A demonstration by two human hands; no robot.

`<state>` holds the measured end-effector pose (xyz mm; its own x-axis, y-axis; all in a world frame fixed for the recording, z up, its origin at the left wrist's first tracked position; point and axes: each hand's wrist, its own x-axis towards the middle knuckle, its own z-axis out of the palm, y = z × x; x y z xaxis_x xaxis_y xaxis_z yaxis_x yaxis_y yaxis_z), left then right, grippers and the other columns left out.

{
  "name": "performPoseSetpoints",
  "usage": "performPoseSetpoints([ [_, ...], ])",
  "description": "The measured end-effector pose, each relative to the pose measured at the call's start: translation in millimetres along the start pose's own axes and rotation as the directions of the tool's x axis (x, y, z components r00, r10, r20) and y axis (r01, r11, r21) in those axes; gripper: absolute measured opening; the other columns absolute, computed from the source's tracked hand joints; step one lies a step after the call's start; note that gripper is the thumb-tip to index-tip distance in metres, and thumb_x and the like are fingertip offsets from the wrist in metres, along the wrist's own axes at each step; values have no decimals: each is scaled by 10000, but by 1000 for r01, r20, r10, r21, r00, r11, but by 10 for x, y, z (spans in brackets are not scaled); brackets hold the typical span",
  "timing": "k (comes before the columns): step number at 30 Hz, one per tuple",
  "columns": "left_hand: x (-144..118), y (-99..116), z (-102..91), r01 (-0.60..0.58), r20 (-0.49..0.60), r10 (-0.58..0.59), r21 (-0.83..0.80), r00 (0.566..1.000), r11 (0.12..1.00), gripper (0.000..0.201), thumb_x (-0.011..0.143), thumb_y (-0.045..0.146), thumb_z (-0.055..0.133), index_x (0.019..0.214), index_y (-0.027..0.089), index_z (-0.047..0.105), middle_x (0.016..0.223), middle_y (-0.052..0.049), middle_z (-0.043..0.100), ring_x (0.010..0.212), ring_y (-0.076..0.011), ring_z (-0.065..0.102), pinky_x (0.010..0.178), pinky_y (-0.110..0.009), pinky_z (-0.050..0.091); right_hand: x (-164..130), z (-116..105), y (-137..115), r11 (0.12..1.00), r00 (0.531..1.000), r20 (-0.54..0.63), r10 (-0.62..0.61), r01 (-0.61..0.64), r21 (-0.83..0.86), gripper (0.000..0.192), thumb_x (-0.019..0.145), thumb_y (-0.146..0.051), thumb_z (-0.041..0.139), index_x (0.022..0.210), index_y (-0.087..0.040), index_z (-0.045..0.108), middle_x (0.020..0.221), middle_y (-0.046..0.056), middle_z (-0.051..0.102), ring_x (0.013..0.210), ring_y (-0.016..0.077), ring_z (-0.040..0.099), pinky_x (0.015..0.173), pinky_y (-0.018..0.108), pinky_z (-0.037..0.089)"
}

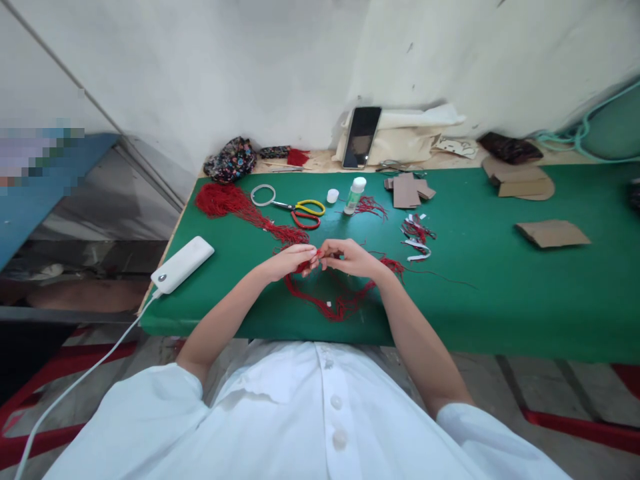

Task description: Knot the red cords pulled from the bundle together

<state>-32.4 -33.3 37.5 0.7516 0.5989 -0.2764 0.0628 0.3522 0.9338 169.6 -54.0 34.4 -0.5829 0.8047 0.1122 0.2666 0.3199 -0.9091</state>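
My left hand (296,260) and my right hand (351,258) meet over the near middle of the green tabletop. The fingers of both are closed on red cord, pinched where the fingertips come together; the exact piece is partly hidden by the fingers. A long bundle of red cord (340,308) loops on the table below my hands and runs out to the right past my right wrist. Behind my left hand, a thick hank of red cord (220,200) stretches away to the far left. Yellow-and-red-handled scissors (305,212) lie beyond my hands, apart from them.
A glue bottle (355,195) stands behind my right hand, its white cap (333,196) beside it. Cord scraps (419,230) and cardboard pieces (406,191) lie to the right. A phone (362,137) leans at the back. A white power bank (183,265) with a cable lies left.
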Motion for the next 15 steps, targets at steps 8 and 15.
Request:
performPoseSetpoints([
  [8, -5, -1, 3, 9, 15, -10, 67, 1000, 998, 354, 793, 473, 607, 741, 140, 499, 679, 20, 523, 527, -55, 456, 522, -210, 362, 7, 7, -13, 1000, 1000, 23, -14, 14, -5, 135, 858, -305, 546, 856, -172, 569, 753, 23, 692, 681, 120, 636, 669, 247, 492],
  [15, -26, 32, 19, 24, 42, -29, 115, 999, 993, 364, 798, 485, 598, 748, 132, 526, 674, 20, 527, 522, -57, 469, 517, -215, 357, 14, 16, 30, 999, 999, 41, -9, 11, -41, 85, 846, -251, 534, 839, -173, 569, 767, 20, 687, 693, 119, 640, 667, 240, 485],
])
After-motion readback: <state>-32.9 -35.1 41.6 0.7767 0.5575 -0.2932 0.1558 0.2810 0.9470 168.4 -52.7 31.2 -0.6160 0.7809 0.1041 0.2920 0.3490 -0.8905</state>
